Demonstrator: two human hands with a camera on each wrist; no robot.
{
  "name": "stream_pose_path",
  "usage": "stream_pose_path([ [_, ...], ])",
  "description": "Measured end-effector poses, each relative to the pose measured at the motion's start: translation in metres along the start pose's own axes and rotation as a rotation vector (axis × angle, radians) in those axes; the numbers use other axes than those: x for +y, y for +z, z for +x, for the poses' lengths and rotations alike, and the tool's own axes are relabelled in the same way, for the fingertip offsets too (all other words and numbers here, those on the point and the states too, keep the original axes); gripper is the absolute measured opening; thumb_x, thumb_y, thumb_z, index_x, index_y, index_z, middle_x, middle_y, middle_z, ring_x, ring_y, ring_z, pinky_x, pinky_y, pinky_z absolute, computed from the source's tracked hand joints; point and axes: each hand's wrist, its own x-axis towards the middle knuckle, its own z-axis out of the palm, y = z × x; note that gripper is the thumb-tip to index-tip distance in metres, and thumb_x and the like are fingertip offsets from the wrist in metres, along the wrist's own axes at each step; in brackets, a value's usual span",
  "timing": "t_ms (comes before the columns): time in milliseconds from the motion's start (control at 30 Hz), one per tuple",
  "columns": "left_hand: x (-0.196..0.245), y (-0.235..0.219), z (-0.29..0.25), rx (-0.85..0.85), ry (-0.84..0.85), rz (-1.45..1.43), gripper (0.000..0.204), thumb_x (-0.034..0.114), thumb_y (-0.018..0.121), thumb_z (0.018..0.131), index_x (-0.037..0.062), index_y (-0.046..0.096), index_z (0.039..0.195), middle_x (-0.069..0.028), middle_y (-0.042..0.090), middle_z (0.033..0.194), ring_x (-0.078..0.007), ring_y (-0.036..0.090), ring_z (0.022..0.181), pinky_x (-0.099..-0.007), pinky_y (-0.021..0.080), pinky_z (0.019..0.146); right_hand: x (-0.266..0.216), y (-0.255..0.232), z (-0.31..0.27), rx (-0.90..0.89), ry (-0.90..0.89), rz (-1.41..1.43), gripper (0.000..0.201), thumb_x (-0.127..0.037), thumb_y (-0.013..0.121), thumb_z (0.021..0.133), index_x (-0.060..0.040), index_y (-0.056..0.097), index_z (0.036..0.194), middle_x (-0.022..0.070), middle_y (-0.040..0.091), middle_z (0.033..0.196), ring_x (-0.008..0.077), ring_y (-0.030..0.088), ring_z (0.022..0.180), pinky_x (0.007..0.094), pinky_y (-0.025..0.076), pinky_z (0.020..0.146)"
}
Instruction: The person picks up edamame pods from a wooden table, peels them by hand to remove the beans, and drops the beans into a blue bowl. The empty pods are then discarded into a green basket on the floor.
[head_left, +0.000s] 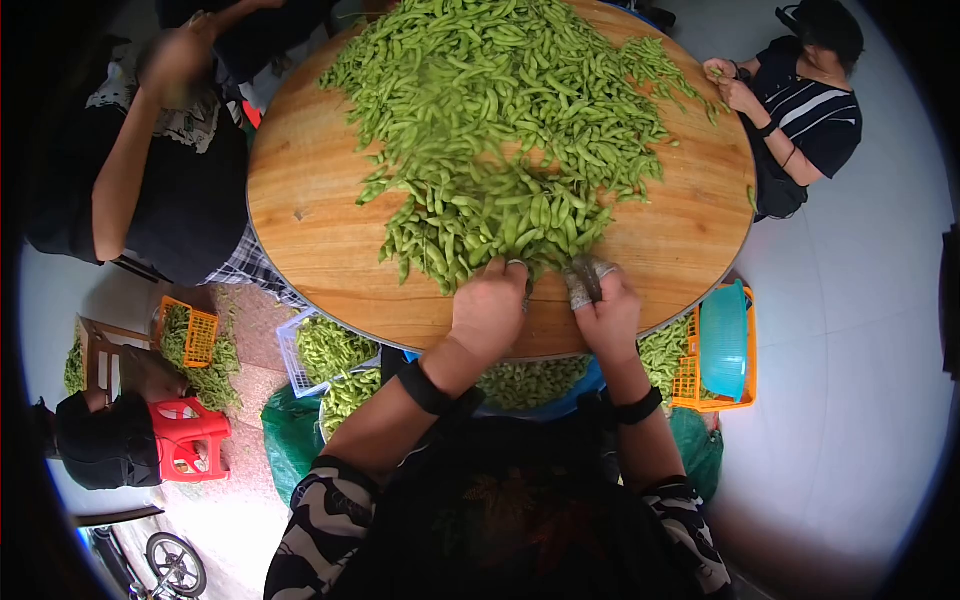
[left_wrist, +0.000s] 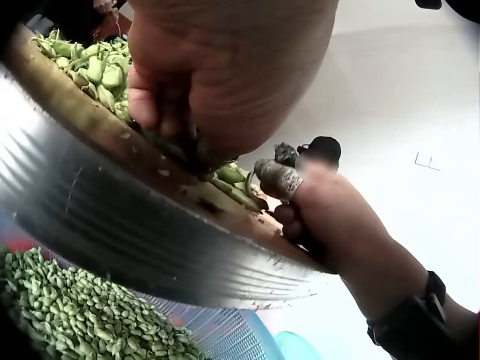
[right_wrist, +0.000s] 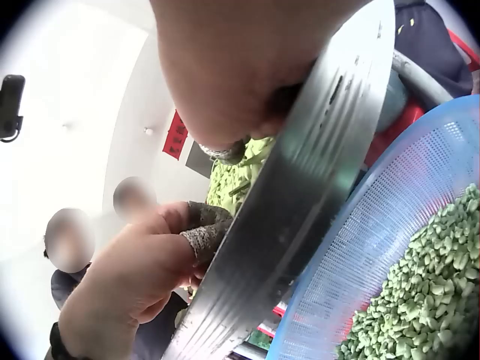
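Note:
A heap of green soybean pods (head_left: pixel 500 110) covers much of the round wooden table (head_left: pixel 330 260). At its near edge, my left hand (head_left: pixel 490 310) is bent down with curled fingers against the pods. My right hand (head_left: pixel 608 310) is just to its right, thumb and forefinger bent towards the pods. Grey, worn wrapping (right_wrist: pixel 204 241) covers fingertips of the left hand, and similar wrapping (left_wrist: pixel 279 178) is on the right thumb. A few pods (left_wrist: pixel 236 187) lie between the hands in the left wrist view. I cannot tell what either hand's fingertips hold.
Below the table's metal rim (right_wrist: pixel 285 187) stands a blue mesh basket (right_wrist: pixel 330 277) of shelled beans (right_wrist: pixel 427 277). A white crate (head_left: pixel 290 350) of pods and an orange crate (head_left: pixel 740 395) with a teal basket (head_left: pixel 724 340) flank me. People sit around the table; a red stool (head_left: pixel 195 435) is at left.

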Motion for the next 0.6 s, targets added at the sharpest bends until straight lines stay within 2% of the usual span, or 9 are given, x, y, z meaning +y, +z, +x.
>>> stream_pose_path([
  [67, 0.001, 0.007, -0.001, 0.017, -0.005, -0.007, 0.014, 0.004, 0.059, 0.073, 0.0042, 0.056, 0.086, -0.0143, 0.059, 0.087, -0.0307, 0.063, 0.083, -0.0396, 0.053, 0.069, 0.002, -0.001, -0.005, -0.141, -0.038, -0.099, 0.024, -0.006, 0.068, 0.076, -0.0029, 0.064, 0.1, 0.016, 0.063, 0.083, 0.0335, 0.063, 0.075, 0.0385, 0.051, 0.068],
  [167, 0.001, 0.012, -0.004, 0.039, 0.033, 0.031, 0.012, 0.005, 0.059, 0.074, 0.0045, 0.055, 0.085, -0.0139, 0.058, 0.085, -0.0319, 0.063, 0.08, -0.0402, 0.053, 0.068, 0.004, 0.0, -0.004, -0.156, -0.018, -0.074, 0.021, -0.007, 0.066, 0.079, -0.0019, 0.064, 0.099, 0.0171, 0.064, 0.081, 0.0339, 0.065, 0.074, 0.0375, 0.052, 0.067],
  [233, 0.0, 0.011, -0.002, 0.014, 0.018, 0.054, 0.011, 0.007, 0.059, 0.076, 0.0045, 0.056, 0.087, -0.0138, 0.059, 0.085, -0.0317, 0.063, 0.079, -0.0404, 0.053, 0.067, 0.008, 0.002, -0.005, -0.126, 0.048, 0.016, 0.022, -0.007, 0.065, 0.081, -0.0011, 0.064, 0.101, 0.0172, 0.065, 0.086, 0.0326, 0.066, 0.076, 0.0351, 0.052, 0.067],
  [367, 0.004, -0.003, -0.007, 0.013, -0.009, 0.005, 0.016, 0.014, 0.059, 0.083, 0.0039, 0.06, 0.095, -0.0141, 0.062, 0.085, -0.032, 0.064, 0.077, -0.0406, 0.052, 0.065, 0.006, -0.003, -0.007, -0.054, 0.034, 0.106, 0.024, -0.011, 0.068, 0.075, -0.0024, 0.063, 0.097, 0.0177, 0.062, 0.08, 0.0378, 0.06, 0.07, 0.0416, 0.05, 0.063],
  [433, 0.005, -0.011, -0.014, 0.016, 0.011, -0.044, 0.018, 0.014, 0.06, 0.084, 0.0034, 0.06, 0.099, -0.015, 0.063, 0.086, -0.0307, 0.065, 0.077, -0.0382, 0.052, 0.064, 0.006, -0.008, -0.01, -0.094, -0.019, 0.074, 0.02, -0.007, 0.063, 0.084, 0.0007, 0.063, 0.103, 0.0143, 0.067, 0.089, 0.0216, 0.066, 0.075, 0.0306, 0.051, 0.068],
  [500, 0.006, -0.016, -0.024, 0.027, 0.029, -0.093, 0.021, 0.015, 0.061, 0.086, 0.003, 0.061, 0.103, -0.0159, 0.064, 0.087, -0.0294, 0.065, 0.077, -0.0357, 0.052, 0.064, -0.002, -0.007, -0.013, -0.081, 0.034, 0.222, 0.021, -0.008, 0.065, 0.083, 0.0, 0.063, 0.102, 0.0146, 0.066, 0.088, 0.023, 0.066, 0.075, 0.0317, 0.051, 0.067],
  [533, 0.007, -0.018, -0.029, 0.0, -0.025, -0.44, 0.02, 0.012, 0.061, 0.087, 0.0023, 0.061, 0.104, -0.0136, 0.064, 0.087, -0.0253, 0.064, 0.075, -0.0334, 0.051, 0.064, -0.008, -0.005, -0.015, -0.074, 0.083, 0.372, 0.022, -0.009, 0.067, 0.081, -0.0007, 0.063, 0.101, 0.0148, 0.065, 0.087, 0.0244, 0.065, 0.075, 0.0329, 0.051, 0.066],
  [567, 0.008, -0.019, -0.035, -0.028, -0.08, -0.787, 0.019, 0.01, 0.062, 0.087, 0.0016, 0.061, 0.105, -0.0112, 0.065, 0.086, -0.0212, 0.063, 0.073, -0.031, 0.05, 0.064, -0.019, -0.006, -0.021, -0.131, 0.161, 0.531, 0.024, -0.01, 0.067, 0.085, -0.0005, 0.062, 0.106, 0.0081, 0.067, 0.091, 0.0137, 0.063, 0.078, 0.0276, 0.05, 0.069],
  [600, 0.009, -0.019, -0.04, -0.08, -0.195, -1.132, 0.016, 0.007, 0.06, 0.09, 0.0024, 0.062, 0.106, -0.0023, 0.064, 0.087, -0.0096, 0.056, 0.073, -0.0252, 0.047, 0.063, -0.026, -0.008, -0.029, -0.239, 0.292, 0.596, 0.026, -0.012, 0.067, 0.086, -0.0005, 0.06, 0.109, 0.0051, 0.066, 0.091, 0.0119, 0.061, 0.079, 0.0268, 0.05, 0.07],
])
